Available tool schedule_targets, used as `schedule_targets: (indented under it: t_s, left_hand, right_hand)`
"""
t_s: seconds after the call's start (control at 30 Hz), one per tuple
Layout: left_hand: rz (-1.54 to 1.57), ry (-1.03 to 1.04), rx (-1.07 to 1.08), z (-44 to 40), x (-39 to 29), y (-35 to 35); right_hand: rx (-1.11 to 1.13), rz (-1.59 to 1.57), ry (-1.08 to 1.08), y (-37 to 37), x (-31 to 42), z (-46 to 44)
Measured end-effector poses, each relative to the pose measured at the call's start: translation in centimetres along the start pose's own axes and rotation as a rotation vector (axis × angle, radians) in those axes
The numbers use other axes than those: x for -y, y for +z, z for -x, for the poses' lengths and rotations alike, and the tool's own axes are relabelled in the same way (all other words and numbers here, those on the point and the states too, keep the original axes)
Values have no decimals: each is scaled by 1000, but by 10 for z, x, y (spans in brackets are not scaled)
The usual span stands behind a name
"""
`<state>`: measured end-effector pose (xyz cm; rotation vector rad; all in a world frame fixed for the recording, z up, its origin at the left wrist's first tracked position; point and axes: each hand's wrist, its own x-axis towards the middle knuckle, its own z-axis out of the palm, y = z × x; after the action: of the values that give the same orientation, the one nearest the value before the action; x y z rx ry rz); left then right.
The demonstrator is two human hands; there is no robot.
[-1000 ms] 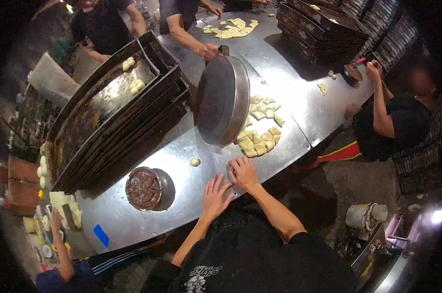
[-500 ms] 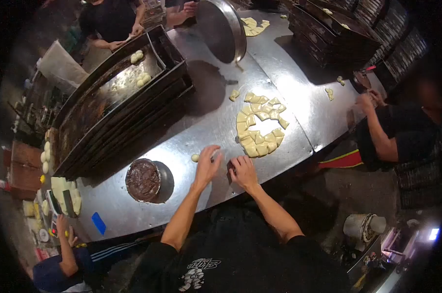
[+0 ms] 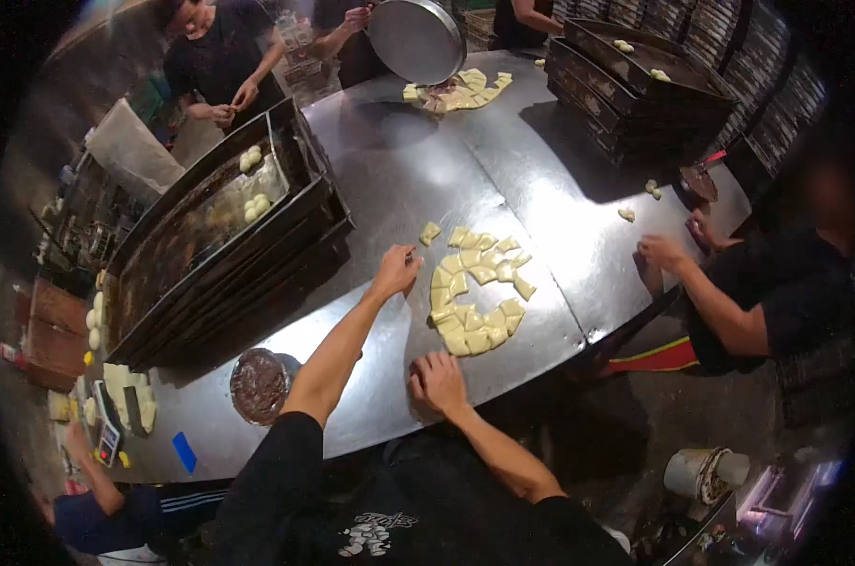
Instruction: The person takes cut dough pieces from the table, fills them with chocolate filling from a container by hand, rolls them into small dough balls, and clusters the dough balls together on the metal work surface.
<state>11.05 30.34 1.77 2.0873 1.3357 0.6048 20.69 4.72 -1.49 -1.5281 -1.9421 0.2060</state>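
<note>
My left hand [image 3: 396, 271] reaches forward over the metal table, open, its fingers bent and apart. Just beyond its fingertips lies a single flat piece of pale dough [image 3: 430, 233]. To the right, many cut dough pieces [image 3: 453, 330] overlap in a rough ring. My right hand [image 3: 439, 384] rests low over the table in front of that ring, fingers loosely extended, with nothing visible in them. A round container of dark brown paste [image 3: 259, 387] stands left of my left forearm, which partly covers it.
Stacked dark trays [image 3: 229, 226] holding small dough balls stand at the left; another tray stack [image 3: 626, 104] is at the back right. A person holds a round metal pan [image 3: 416, 40] above more dough pieces. Co-workers' hands [image 3: 668, 253] are at the right. A blue scraper [image 3: 184, 453] lies front left.
My left hand has moved forward, near the single dough piece. The small dough ball beside it is now mostly behind my forearm. The view has shifted, and the far pan has been raised.
</note>
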Motion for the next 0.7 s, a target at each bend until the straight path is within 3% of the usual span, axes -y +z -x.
schedule_targets:
  t_s: [0.13,0.2,0.27,0.33,0.47,0.6,0.7]
  left_hand:
    - [-71,-61,-47,-63,22,29]
    - [-237,-21,-217,-74,27,47]
    - [-282,24,-256,-77,18,53]
    - [100,-25,-48,-66,-6,42]
    - [528,-125,-302,11,-49,28]
    - [898,-264,-352,149,-67,-11]
    - [932,-473,-630,256,-61,-22]
  right_hand:
    - [-10,-48,27,-2,0,-6]
    - [-9,-79,50,0,1,-7]
    - [-1,-107,72,-3,1,-10]
    - [34,-119,72,-4,-1,-11]
    - [12,-115,59,-1,1,-23]
    - [140,-17,-63,5,6,-30]
    - [180,-113,-147,11,15,-42]
